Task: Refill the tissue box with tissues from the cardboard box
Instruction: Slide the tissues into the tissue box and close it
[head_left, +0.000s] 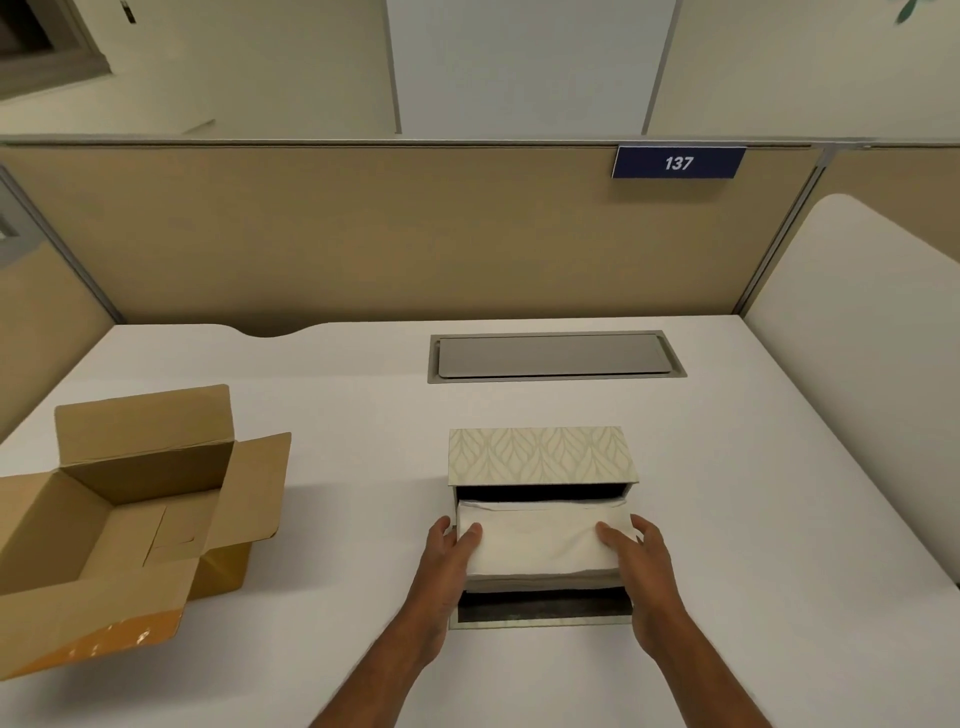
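Note:
A patterned cream tissue box (543, 456) lies on the white desk with its open side toward me, dark inside. A white stack of tissues (540, 543) sits partly inside that opening, its near end sticking out. My left hand (449, 551) grips the stack's left end and my right hand (636, 553) grips its right end, thumbs on top. The box's flap (540, 613) lies flat on the desk under the stack. The brown cardboard box (111, 525) stands open at the left; what I see of its inside is empty.
A grey cable hatch (553, 356) is set into the white desk (779, 519) behind the tissue box. A tan partition wall (363, 234) with a blue "137" sign (678, 162) closes off the back. A white side panel (883, 322) stands at the right.

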